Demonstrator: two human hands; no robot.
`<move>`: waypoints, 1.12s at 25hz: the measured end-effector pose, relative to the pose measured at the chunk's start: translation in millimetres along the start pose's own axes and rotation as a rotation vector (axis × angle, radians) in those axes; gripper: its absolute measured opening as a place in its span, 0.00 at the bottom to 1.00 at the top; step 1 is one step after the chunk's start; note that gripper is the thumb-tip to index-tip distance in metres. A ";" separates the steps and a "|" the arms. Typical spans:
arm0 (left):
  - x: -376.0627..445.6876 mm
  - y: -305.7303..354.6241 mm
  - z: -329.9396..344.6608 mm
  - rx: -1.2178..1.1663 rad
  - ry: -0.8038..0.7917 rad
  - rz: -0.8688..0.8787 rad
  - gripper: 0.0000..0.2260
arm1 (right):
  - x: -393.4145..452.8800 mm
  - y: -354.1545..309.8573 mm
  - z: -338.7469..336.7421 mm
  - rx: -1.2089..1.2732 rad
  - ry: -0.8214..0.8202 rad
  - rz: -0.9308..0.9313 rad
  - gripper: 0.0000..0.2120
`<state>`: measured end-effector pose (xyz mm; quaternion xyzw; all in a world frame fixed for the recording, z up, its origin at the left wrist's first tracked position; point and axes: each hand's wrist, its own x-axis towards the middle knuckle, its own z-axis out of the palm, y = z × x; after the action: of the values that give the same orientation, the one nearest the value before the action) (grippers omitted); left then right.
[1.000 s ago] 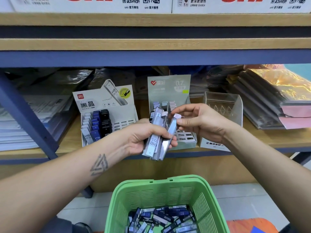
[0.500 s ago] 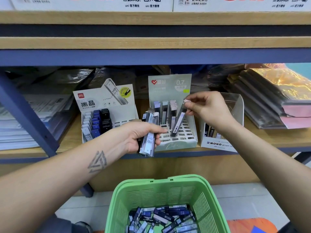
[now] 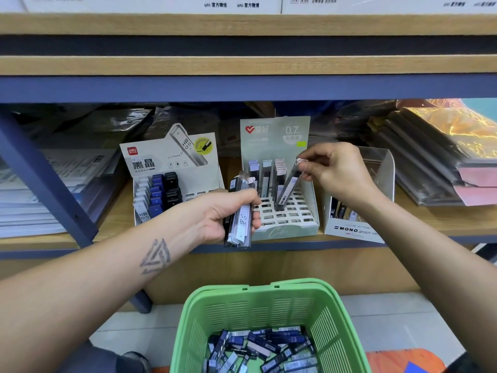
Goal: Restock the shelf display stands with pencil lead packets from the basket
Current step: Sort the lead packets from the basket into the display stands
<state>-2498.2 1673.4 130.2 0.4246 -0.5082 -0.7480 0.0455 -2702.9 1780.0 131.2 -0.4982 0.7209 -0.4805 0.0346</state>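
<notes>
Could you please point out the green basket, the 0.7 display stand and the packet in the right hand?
Green basket [image 3: 269, 288]: head view, back rim.
0.7 display stand [image 3: 274, 138]: head view, header card.
Packet [image 3: 289, 185]: head view, mid-body.

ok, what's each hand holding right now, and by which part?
Right hand pinches one lead packet by its white top cap. Left hand grips a bundle of packets around the middle.

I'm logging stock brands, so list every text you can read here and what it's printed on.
"deli", "HB 0.5": left stand
"0.7": middle stand
"MONO graph": right stand
"HB 0.5": packets in the left hand
"uni": boxes on the top shelf
Basket packets: too small to read.
</notes>
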 end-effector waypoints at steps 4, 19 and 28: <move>-0.7 0.2 0.6 0.015 0.002 0.000 0.03 | -1.5 -0.5 2.8 -0.044 -0.006 -0.027 0.06; -3.9 1.4 1.8 0.024 -0.001 0.006 0.04 | -3.8 -6.1 21.1 -0.318 -0.099 -0.223 0.01; -2.1 1.0 1.6 0.044 -0.011 0.033 0.04 | -1.1 -8.1 30.3 -0.342 -0.083 -0.259 0.06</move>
<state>-2498.4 1675.2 132.4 0.4127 -0.5318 -0.7381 0.0458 -2680.8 1760.5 120.4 -0.6046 0.7199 -0.3306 -0.0829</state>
